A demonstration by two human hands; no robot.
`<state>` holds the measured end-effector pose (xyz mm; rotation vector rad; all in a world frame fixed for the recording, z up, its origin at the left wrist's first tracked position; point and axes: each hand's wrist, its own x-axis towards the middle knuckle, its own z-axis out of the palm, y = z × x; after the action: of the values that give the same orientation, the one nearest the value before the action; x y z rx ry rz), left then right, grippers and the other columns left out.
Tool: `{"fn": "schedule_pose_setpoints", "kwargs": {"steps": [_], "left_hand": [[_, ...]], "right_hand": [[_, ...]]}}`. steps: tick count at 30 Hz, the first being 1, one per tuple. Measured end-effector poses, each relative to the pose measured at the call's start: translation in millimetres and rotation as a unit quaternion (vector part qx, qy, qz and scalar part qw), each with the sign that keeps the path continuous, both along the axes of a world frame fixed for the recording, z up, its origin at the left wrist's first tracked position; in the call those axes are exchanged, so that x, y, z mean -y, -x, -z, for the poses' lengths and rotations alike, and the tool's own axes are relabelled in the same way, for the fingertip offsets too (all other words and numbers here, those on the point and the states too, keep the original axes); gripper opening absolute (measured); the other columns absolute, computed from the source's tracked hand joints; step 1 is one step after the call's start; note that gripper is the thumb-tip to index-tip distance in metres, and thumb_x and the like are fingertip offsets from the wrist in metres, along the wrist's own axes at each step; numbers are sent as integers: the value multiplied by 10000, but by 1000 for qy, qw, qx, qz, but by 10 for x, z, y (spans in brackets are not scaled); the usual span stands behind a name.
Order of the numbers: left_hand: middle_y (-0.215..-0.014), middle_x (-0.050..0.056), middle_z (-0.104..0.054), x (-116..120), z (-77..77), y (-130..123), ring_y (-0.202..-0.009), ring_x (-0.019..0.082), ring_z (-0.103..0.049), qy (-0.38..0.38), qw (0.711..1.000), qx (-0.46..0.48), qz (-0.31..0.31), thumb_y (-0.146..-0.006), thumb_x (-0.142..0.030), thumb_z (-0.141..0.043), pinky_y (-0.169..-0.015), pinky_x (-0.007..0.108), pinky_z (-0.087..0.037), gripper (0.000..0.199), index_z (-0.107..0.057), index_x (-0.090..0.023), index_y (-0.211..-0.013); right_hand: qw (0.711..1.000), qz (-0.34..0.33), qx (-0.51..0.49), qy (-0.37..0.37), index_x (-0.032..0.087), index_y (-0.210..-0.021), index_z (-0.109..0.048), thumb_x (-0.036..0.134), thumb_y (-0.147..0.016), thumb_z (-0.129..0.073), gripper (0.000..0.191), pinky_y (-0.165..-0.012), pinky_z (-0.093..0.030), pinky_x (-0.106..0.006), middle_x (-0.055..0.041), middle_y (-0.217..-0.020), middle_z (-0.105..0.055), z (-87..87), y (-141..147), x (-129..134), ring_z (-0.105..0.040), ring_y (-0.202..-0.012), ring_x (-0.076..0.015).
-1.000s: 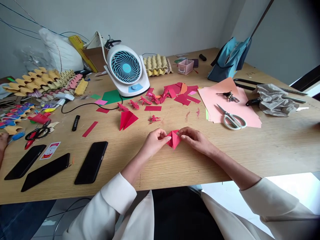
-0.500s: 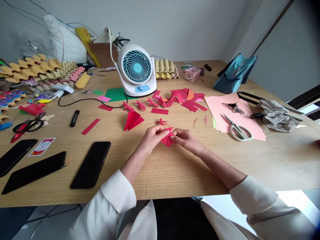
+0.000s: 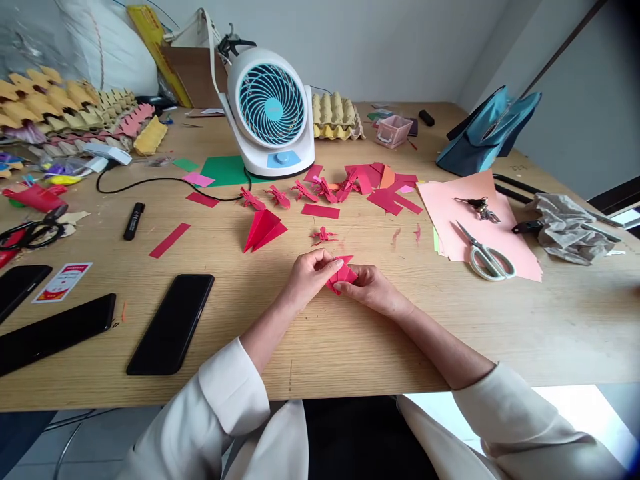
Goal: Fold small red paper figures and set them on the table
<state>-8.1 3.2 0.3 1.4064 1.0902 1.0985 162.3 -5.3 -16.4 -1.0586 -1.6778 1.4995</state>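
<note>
A small folded red paper is held between both hands above the wooden table. My left hand pinches its upper left side with thumb and fingers. On its lower right, my right hand grips it with the thumb on top. Just beyond the hands lies a small red folded figure. A larger folded red paper rests to the left of it. Farther back, several red folded figures form a row in front of the fan.
A white fan stands at the back. Black phones and a marker lie left. Scissors and keys rest on pink paper at right, near a blue bag.
The camera view has shifted, so the table items appear slightly displaced. The red paper has turned in my hands, and my right thumb has moved to its lower edge.
</note>
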Motion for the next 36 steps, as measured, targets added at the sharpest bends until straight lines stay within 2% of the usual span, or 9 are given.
{"fn": "schedule_pose_setpoints", "kwargs": {"steps": [6, 14, 19, 26, 32, 36], "left_hand": [[-642, -22, -530, 6, 9, 5, -626, 106, -465, 5, 1000, 12, 0, -818, -388, -672, -617, 252, -380, 284, -570, -169, -668], [-608, -38, -485, 7, 26, -4, -604, 99, -428, 25, 998, 53, -34, -783, -390, -697, -603, 243, -367, 312, -526, -176, -632], [-660, -28, -526, 37, 40, -27, -625, 94, -451, 55, 995, 76, -18, -786, -429, -706, -625, 240, -385, 313, -565, -167, -688], [-625, -29, -492, 27, 43, -14, -612, 99, -434, 35, 997, 57, -35, -784, -451, -716, -594, 234, -389, 353, -539, -174, -656], [-716, -15, -578, 55, 91, -23, -659, 96, -495, 72, 994, 78, 7, -799, -452, -714, -644, 227, -418, 320, -598, -157, -761], [-694, -32, -540, 69, 121, -1, -644, 93, -472, 78, 995, 47, 28, -801, -435, -713, -613, 222, -390, 317, -559, -165, -735]], "right_hand": [[999, -20, 36, -22, 155, -712, -608, 445, -818, -676, 315, -556, -304, -249, 15, -654, -492, -46, -2, 44, -400, -608, -105], [998, -30, 53, -17, 166, -697, -565, 436, -820, -663, 312, -501, -248, -241, 53, -586, -399, -91, 5, 55, -315, -533, -79], [997, -14, 65, -38, 165, -688, -560, 392, -828, -651, 282, -502, -261, -243, 43, -594, -425, -66, -2, 58, -338, -539, -81], [997, -30, 61, -31, 167, -688, -574, 458, -838, -656, 338, -478, -225, -248, 56, -554, -408, -82, -9, 58, -301, -499, -71], [999, 15, 27, -33, 177, -699, -549, 477, -823, -676, 349, -509, -260, -253, 46, -583, -446, -41, 10, 57, -339, -536, -87], [999, 26, 14, -24, 177, -692, -551, 530, -796, -704, 398, -518, -269, -254, 42, -598, -453, 9, 1, 44, -348, -558, -94]]}}
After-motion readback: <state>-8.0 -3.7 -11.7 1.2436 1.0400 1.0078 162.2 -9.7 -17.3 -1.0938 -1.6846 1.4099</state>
